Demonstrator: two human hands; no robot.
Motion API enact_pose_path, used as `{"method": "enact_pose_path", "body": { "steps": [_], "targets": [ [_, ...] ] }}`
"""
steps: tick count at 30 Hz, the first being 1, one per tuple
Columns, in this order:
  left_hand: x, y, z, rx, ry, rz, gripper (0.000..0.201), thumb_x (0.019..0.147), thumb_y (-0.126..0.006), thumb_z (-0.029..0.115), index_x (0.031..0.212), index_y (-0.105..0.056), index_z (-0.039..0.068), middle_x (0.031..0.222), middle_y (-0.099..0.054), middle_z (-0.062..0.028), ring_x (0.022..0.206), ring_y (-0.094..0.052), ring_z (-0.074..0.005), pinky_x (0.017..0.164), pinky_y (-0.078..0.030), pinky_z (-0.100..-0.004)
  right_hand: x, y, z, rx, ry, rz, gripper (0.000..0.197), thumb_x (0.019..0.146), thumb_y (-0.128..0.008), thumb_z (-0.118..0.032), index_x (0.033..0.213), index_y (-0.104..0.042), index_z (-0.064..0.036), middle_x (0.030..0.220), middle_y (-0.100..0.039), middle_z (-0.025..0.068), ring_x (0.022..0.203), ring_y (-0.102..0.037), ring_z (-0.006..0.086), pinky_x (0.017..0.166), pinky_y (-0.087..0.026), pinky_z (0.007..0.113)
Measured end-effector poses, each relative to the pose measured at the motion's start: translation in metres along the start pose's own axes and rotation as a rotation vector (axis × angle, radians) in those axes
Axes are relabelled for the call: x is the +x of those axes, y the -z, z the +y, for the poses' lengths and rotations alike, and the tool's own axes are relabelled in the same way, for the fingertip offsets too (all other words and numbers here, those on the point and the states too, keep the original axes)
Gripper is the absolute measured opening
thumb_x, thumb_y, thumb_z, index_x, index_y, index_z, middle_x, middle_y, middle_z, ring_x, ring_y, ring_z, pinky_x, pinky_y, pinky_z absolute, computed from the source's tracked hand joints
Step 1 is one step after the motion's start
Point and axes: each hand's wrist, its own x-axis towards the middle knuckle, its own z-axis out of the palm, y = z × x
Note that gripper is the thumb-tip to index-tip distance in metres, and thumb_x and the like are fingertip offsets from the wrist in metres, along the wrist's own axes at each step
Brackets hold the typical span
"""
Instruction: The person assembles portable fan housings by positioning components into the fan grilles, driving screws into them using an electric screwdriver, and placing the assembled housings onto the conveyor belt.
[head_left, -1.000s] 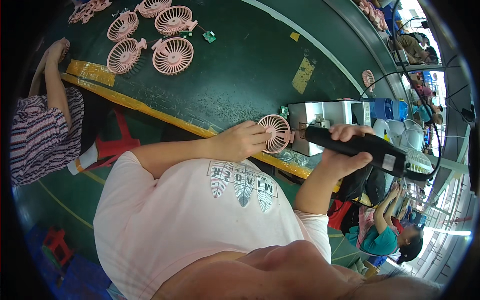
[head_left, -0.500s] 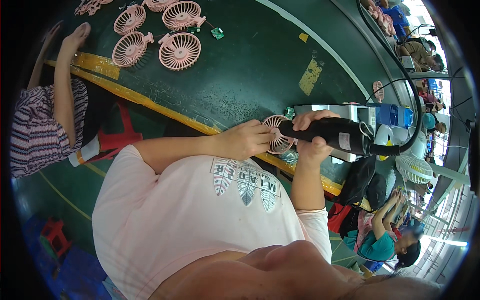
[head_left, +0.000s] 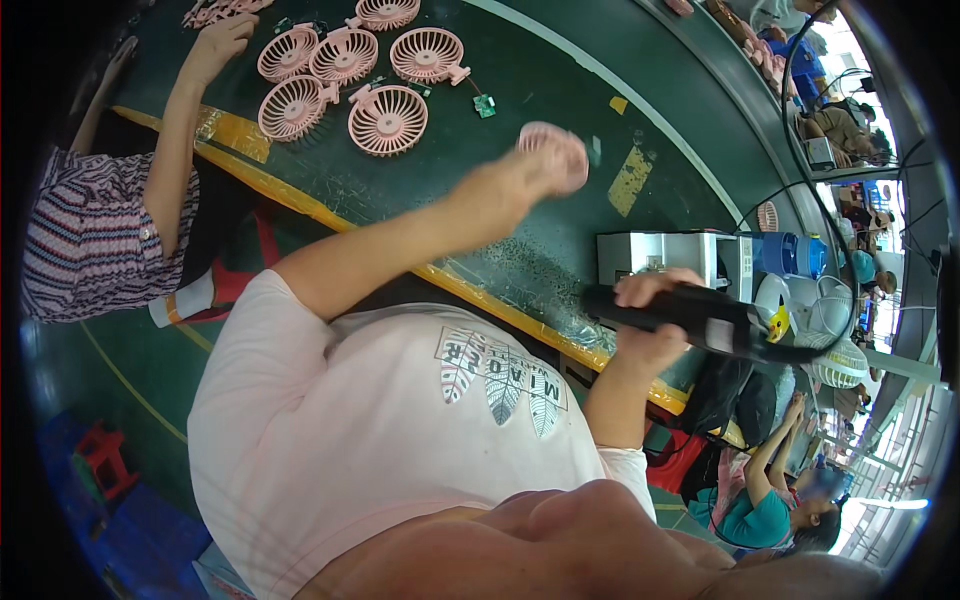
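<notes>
My left hand (head_left: 515, 190), smeared by motion, is closed on a small pink fan cage (head_left: 572, 160) out over the green table. A small green circuit board (head_left: 595, 152), also blurred, shows beside the cage. Near the table's front edge, my right hand (head_left: 655, 325) grips a black corded electric screwdriver (head_left: 710, 330), its fingers wrapped round the body. The screwdriver's working end points left, apart from the fan cage. A black cable runs from its other end up along the right side.
Several pink fan cages (head_left: 388, 121) lie on the table (head_left: 500, 60) at the left, one with a wired green board (head_left: 484, 106). A co-worker's arm (head_left: 172, 190) reaches in at far left. White bins (head_left: 670, 248) and a blue container (head_left: 790, 252) stand at right.
My left hand has carried the fan cage away from the screwdriver, up and out over the table. The screwdriver has dropped slightly nearer me. The co-worker's hand has moved towards the pink parts.
</notes>
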Motion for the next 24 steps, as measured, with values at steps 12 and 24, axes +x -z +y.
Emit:
{"method": "enact_pose_path", "body": {
  "steps": [12, 24],
  "targets": [
    [-0.068, 0.055, -0.016, 0.744, 0.431, 0.11, 0.033, 0.069, -0.063, 0.021, 0.097, -0.057, 0.006, 0.113, -0.046, -0.0122, 0.11, -0.04, -0.0282, 0.086, -0.03, -0.0518, -0.026, 0.017, 0.016, 0.107, -0.053, -0.065, 0.065, 0.067, -0.066, -0.053, 0.102, -0.042, -0.0038, 0.062, -0.047, 0.0055, 0.052, -0.047, 0.0174, 0.05, -0.039, 0.03],
    [-0.048, -0.015, 0.05, -0.164, -0.169, -0.129, 0.014, 0.061, -0.053, 0.002, 0.074, -0.056, -0.001, 0.105, -0.05, -0.0153, 0.101, -0.047, -0.029, 0.084, -0.038, -0.0395, 0.021, 0.034, -0.03, -0.076, 0.355, 0.08, 0.058, 0.066, -0.071, -0.044, 0.097, -0.044, -0.0027, 0.068, -0.05, 0.008, 0.058, -0.052, 0.02, 0.056, -0.045, 0.032]
  ]
}}
